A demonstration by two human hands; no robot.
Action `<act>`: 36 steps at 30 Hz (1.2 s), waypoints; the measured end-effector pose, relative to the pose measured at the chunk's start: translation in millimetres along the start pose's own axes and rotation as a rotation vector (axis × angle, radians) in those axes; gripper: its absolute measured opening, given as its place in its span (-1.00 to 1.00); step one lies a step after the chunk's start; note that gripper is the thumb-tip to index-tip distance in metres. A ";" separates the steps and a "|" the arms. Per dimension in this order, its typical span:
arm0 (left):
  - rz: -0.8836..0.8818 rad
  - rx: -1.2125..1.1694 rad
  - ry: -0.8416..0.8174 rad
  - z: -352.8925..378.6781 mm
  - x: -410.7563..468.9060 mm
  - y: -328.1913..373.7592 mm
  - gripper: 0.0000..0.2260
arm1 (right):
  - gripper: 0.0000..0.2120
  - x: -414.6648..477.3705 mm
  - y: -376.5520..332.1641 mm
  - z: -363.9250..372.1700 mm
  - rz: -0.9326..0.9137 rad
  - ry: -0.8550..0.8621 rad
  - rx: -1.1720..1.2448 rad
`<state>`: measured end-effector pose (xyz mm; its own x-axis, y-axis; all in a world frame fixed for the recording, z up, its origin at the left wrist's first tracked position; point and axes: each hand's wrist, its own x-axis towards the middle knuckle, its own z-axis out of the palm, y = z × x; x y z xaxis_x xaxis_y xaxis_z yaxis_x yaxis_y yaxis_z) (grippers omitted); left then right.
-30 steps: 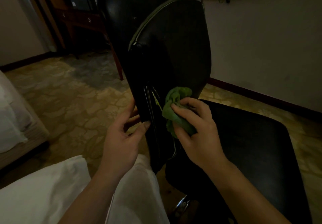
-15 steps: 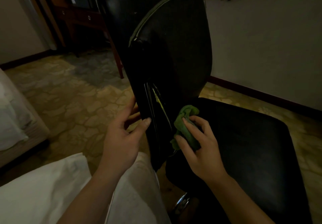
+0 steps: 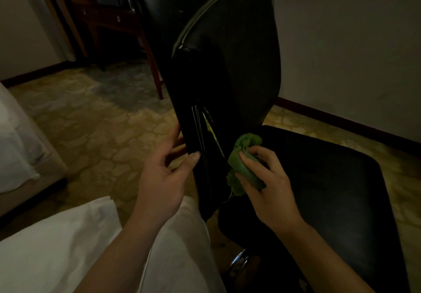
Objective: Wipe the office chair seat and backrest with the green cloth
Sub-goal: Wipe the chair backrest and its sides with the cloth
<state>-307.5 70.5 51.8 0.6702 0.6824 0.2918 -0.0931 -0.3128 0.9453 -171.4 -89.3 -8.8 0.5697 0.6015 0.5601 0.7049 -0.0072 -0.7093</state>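
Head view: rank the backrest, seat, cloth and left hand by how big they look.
Largest: backrest and seat, too alike to rank.
Then: left hand, enlarged by nearness to the camera.
Smallest: cloth.

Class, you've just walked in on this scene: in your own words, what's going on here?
A person is wiping a chair's back. The right hand holds a bunched green cloth against the lower part of the black padded backrest, just above the black seat cushion. The left hand grips the backrest's near edge, thumb in front and fingers behind, steadying it.
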 end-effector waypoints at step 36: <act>-0.277 -0.301 -0.118 -2.0 -6.3 -14.8 -0.63 | -0.67 39.0 -47.8 -9.0 -0.023 0.083 0.024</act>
<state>-311.8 72.1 36.3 0.7780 0.6280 0.0186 -0.0970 0.0908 0.9911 -179.0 -72.7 50.8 0.5872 0.5326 0.6096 0.7086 0.0258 -0.7051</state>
